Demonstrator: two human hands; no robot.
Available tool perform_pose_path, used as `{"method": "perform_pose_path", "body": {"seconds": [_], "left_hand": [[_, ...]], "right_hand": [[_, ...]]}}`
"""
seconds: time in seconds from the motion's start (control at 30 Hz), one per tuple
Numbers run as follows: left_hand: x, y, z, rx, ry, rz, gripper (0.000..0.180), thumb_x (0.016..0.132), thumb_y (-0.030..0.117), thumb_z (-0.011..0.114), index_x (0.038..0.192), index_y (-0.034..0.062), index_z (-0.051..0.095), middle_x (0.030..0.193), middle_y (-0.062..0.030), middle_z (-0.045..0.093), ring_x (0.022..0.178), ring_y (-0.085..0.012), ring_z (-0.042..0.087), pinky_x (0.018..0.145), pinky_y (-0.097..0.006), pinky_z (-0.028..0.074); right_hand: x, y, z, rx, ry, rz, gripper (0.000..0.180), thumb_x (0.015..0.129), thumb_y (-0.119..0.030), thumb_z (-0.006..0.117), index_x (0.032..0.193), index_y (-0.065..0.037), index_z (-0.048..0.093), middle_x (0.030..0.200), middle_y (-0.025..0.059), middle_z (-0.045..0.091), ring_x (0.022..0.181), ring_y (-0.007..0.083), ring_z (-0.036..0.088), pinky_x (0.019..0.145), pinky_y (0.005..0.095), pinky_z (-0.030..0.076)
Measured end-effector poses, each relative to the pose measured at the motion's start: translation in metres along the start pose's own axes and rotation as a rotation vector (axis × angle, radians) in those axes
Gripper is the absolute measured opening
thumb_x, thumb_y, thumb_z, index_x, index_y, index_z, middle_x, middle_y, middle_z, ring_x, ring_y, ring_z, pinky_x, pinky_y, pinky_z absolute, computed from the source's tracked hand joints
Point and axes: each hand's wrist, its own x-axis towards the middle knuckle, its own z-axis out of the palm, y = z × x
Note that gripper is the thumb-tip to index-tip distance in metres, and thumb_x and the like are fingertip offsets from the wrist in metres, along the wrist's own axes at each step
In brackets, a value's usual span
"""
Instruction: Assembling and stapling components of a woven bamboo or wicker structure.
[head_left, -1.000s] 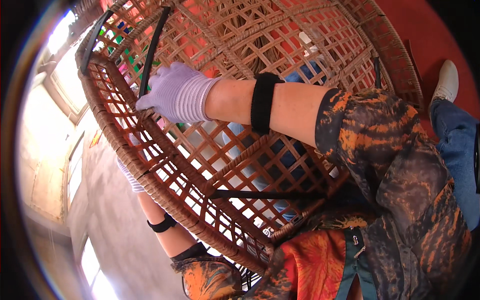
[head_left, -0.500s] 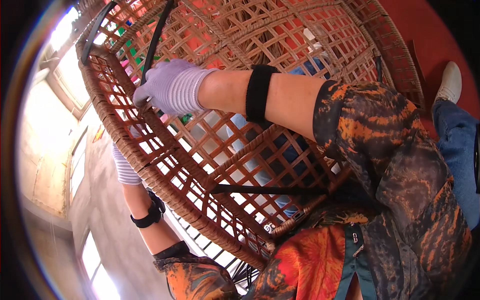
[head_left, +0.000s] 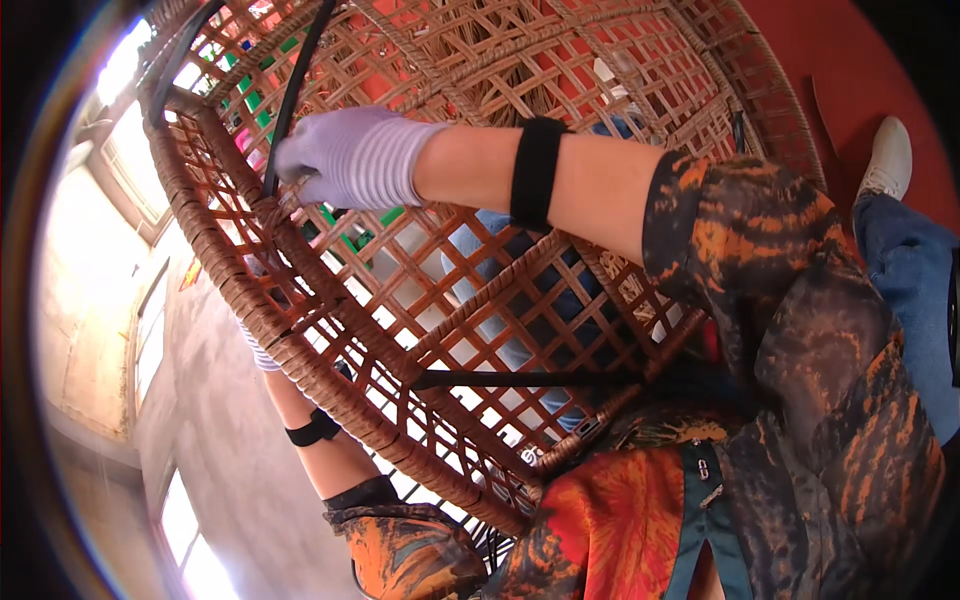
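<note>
We are curling our right hand [head_left: 350,157] beside a black strut [head_left: 298,85] of the wicker frame [head_left: 330,392], grip unclear; our left hand [head_left: 262,350], fingers hidden, is probably bracing behind.

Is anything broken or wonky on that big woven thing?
Nothing stands out as broken. The big woven frame slants across the picture, but its many gaps look like part of the criss-cross pattern. The right arm hides some of it, so I can't check there.
</note>
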Motion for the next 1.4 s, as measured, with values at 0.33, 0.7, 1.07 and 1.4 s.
{"method": "perform_pose_path", "body": {"seconds": [0.33,0.7,1.07,1.4], "left_hand": [[-0.015,-0.016,0.0,-0.091,0.01,-0.005,0.027,0.101,0.024,0.05,0.116,0.004,0.058,0.092,-0.0089,0.063,0.083,-0.0213,0.065,0.064,-0.035,0.059],[-0.025,-0.014,0.001,-0.133,0.023,-0.018,0.026,0.101,0.024,0.05,0.115,0.0039,0.059,0.09,-0.008,0.063,0.081,-0.0205,0.066,0.064,-0.035,0.059],[-0.017,-0.031,0.011,-0.197,0.012,0.011,0.026,0.101,0.024,0.051,0.114,0.0037,0.061,0.087,-0.0072,0.063,0.08,-0.0198,0.066,0.064,-0.034,0.059],[0.028,-0.076,0.019,-0.561,-0.225,0.22,0.026,0.101,0.023,0.051,0.113,0.0036,0.062,0.085,-0.0064,0.064,0.079,-0.0191,0.067,0.064,-0.033,0.059]], "right_hand": [[0.003,-0.005,0.002,-0.393,-0.011,-0.107,0.028,0.087,-0.031,0.068,0.106,-0.012,0.076,0.106,0.0132,0.069,0.101,0.0344,0.066,0.091,0.0464,0.052],[0.017,-0.031,0.005,-0.336,-0.116,0.012,0.034,0.088,-0.036,0.066,0.106,-0.008,0.074,0.101,0.0139,0.071,0.098,0.0332,0.067,0.09,0.0435,0.052],[-0.018,-0.006,-0.033,0.055,0.306,0.205,0.044,0.094,-0.048,0.061,0.106,-0.008,0.074,0.088,0.0112,0.072,0.083,0.0247,0.07,0.081,0.0371,0.054],[-0.097,-0.113,-0.053,-0.129,0.091,0.218,0.052,0.094,-0.051,0.053,0.097,-0.003,0.073,0.094,0.0219,0.072,0.092,0.0361,0.069,0.09,0.0427,0.053]]}}
